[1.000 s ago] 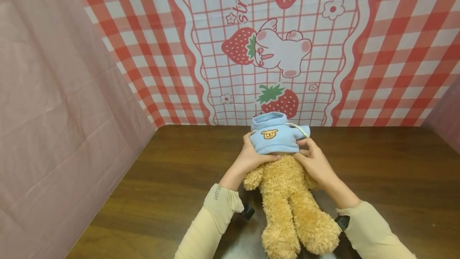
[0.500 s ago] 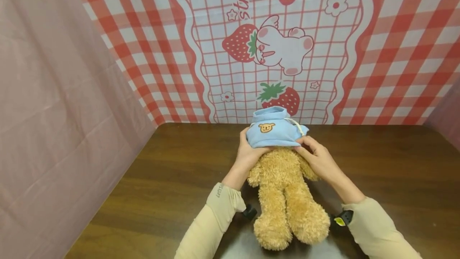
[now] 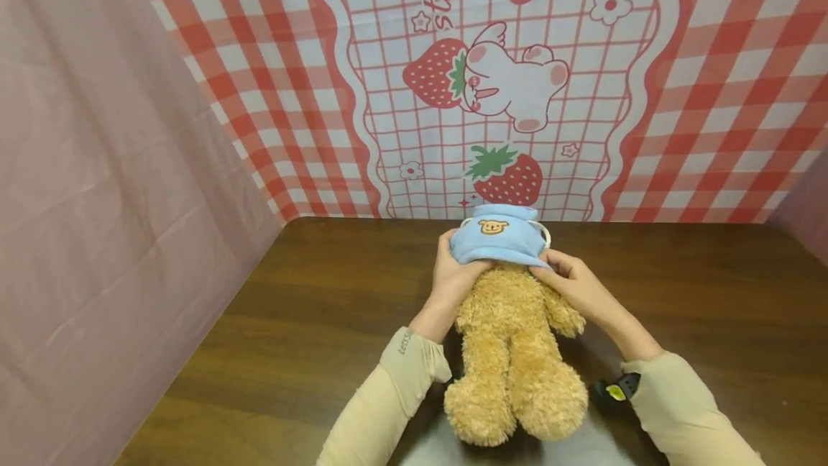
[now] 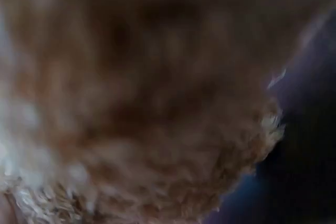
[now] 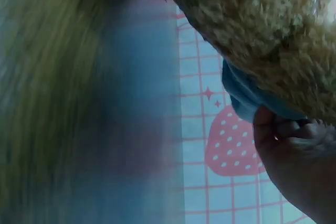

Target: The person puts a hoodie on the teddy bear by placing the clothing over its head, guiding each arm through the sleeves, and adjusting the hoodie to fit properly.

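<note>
A fuzzy golden-brown teddy bear (image 3: 507, 315) is held at the middle of the table, legs toward the person. A small light-blue sweatshirt (image 3: 494, 243) with a bear-face patch and a white drawstring covers its head. My left hand (image 3: 453, 275) grips the sweatshirt's left side, thumb across the front hem. At the right end of the hem, my right hand (image 3: 576, 285) pinches the cloth; the right wrist view also shows these fingers on the blue sweatshirt (image 5: 244, 95). Blurred brown fur (image 4: 157, 129) fills most of the left wrist view. The bear's head is hidden inside the cloth.
The dark wooden table (image 3: 310, 322) ends at a red-and-white checked strawberry backdrop (image 3: 297, 113) just behind the sweatshirt. A pink curtain (image 3: 116, 200) hangs on the left. A black strap (image 3: 621, 388) shows at the right sleeve cuff.
The bear's legs have swung left and away from the person. The sweatshirt has turned, so its patch moved right and its right sleeve is no longer visible. Both hands keep hold of the cloth.
</note>
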Demonstrator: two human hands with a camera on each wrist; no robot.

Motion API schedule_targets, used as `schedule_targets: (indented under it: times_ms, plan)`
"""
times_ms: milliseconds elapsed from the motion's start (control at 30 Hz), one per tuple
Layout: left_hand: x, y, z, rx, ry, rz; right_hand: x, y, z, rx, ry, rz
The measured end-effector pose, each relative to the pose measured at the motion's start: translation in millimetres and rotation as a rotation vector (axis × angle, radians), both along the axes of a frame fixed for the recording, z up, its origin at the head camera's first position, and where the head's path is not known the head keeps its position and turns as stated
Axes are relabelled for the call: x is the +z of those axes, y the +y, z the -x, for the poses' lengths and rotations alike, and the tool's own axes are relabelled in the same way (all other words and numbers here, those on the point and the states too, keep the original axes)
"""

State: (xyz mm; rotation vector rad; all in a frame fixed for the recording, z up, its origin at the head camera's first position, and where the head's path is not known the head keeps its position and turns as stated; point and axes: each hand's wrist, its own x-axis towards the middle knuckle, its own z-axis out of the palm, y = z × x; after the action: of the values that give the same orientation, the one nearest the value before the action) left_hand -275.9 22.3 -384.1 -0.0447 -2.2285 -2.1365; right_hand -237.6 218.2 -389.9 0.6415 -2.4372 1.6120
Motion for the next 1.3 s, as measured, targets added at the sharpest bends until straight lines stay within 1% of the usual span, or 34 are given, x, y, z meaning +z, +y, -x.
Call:
schedule_targets:
  times_ms: [67,133,200,233,300,367,433,500,600,667,700,767,867,933,1000,1100,1167,1300]
  plan:
    - [-1.3,0,-0.4,0.006,-0.010,0.072,-1.0,3,0.6,0.010,-0.061,-0.019]
    - [-3.8,-1,-0.5,0.021,-0.017,0.157,-2.6,5,0.9,-0.006,-0.114,-0.078]
    - [-6.7,-3,-0.2,0.032,-0.023,0.239,-3.5,7,1.0,-0.044,-0.125,-0.161]
    - [-7.9,-4,-0.2,0.034,-0.029,0.278,-3.2,7,0.6,-0.067,-0.117,-0.205]
    - [-10.1,-6,0.0,0.015,-0.038,0.322,-2.0,7,-0.1,-0.121,-0.071,-0.292]
    - [-11.8,-7,0.2,-0.024,-0.047,0.336,0.0,5,-0.4,-0.176,0.001,-0.378]
    - [-12.5,-8,0.4,-0.066,-0.061,0.337,1.7,3,-0.3,-0.212,0.060,-0.451]
    - [-12.4,-9,0.7,-0.100,-0.075,0.339,2.7,1,0.3,-0.239,0.102,-0.515]
    - [-11.2,-11,1.5,-0.119,-0.093,0.380,4.2,-2,-0.5,-0.296,0.151,-0.584]
    - [-10.0,-12,2.1,-0.125,-0.089,0.411,6.6,-4,-0.8,-0.355,0.220,-0.596]
    - [-9.5,-12,2.4,-0.127,-0.085,0.428,8.3,-6,-0.4,-0.378,0.268,-0.594]
    - [-8.2,-13,2.6,-0.137,-0.075,0.458,12.6,-12,1.7,-0.396,0.379,-0.594]
    - [-7.6,-12,2.8,-0.170,-0.047,0.476,19.6,-22,7.6,-0.335,0.532,-0.626]
    - [-8.1,-10,2.7,-0.188,-0.025,0.456,23.0,-29,9.8,-0.299,0.595,-0.656]
    - [-8.7,-7,2.6,-0.195,-0.002,0.420,25.3,-34,10.4,-0.299,0.629,-0.652]
    - [-9.2,-5,1.7,-0.180,0.033,0.393,26.4,-38,8.5,-0.324,0.643,-0.614]
    - [-9.0,-4,0.7,-0.169,0.039,0.400,26.3,-40,6.7,-0.329,0.639,-0.592]
    - [-8.5,-4,-1.4,-0.153,0.048,0.445,24.8,-41,1.1,-0.313,0.603,-0.580]
